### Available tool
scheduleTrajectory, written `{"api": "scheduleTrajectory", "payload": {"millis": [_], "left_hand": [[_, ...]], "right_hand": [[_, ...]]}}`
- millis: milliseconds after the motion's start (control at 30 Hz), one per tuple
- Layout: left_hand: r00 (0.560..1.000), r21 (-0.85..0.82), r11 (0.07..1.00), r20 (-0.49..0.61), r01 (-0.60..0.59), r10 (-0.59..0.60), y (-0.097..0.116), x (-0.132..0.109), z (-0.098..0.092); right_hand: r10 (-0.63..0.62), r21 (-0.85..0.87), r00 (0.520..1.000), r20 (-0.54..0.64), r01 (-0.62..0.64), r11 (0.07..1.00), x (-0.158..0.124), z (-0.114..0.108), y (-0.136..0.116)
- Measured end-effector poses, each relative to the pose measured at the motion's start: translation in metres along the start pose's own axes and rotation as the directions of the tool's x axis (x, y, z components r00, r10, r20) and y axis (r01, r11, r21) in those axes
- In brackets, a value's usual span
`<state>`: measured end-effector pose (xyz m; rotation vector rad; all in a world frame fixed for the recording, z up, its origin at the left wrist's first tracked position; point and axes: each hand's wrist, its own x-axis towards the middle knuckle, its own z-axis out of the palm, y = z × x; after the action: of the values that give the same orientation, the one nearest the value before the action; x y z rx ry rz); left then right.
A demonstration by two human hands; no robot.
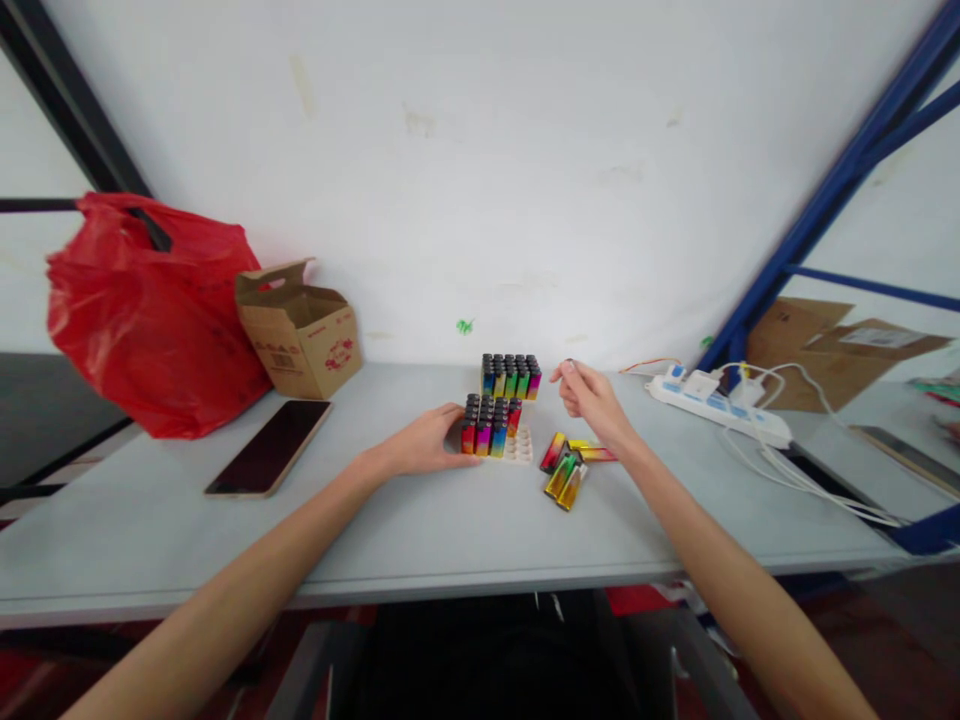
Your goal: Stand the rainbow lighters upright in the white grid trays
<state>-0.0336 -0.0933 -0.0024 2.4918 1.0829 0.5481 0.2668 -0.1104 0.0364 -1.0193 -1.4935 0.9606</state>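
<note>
Several colourful lighters with black tops stand upright in a white tray [519, 447] with round holes. Bare holes show at its front right. My left hand [429, 440] grips the tray's left side, thumb at the front and fingers behind. Just past it stands a second block of upright lighters [511, 375]. My right hand [589, 395] hovers to the right of both, fingers curled closed. A small dark spot shows by its thumb tip, but what it holds is hidden. Below that hand, several loose lighters [566, 470] lie in a pile on the table.
A phone [270, 448] lies on the grey table [450, 540] at left, near an open cardboard box [307, 335] and a red plastic bag [157, 310]. A white power strip [720, 410] with plugs and cables lies at right. The white wall stands behind.
</note>
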Motion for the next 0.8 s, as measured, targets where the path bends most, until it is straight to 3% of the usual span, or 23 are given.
{"api": "scheduleTrajectory", "payload": {"millis": [167,367,567,800], "left_hand": [[1.0,0.007,1.0,-0.022,0.016,-0.016,-0.001,0.001,0.005],[1.0,-0.014,1.0,-0.01,0.018,-0.018,0.0,0.0,0.003],[1.0,-0.008,1.0,0.002,0.029,-0.029,-0.001,0.002,0.003],[1.0,0.011,1.0,-0.002,0.025,-0.025,-0.002,0.001,0.004]], "right_hand": [[0.004,-0.067,0.996,-0.09,-0.01,0.998,0.001,0.026,0.025],[-0.06,-0.261,0.993,-0.104,0.031,0.965,-0.011,0.021,0.05],[-0.079,-0.281,0.995,-0.059,0.059,0.958,-0.013,0.021,0.049],[-0.106,-0.371,0.99,-0.087,0.067,0.926,-0.016,0.025,0.047]]}}
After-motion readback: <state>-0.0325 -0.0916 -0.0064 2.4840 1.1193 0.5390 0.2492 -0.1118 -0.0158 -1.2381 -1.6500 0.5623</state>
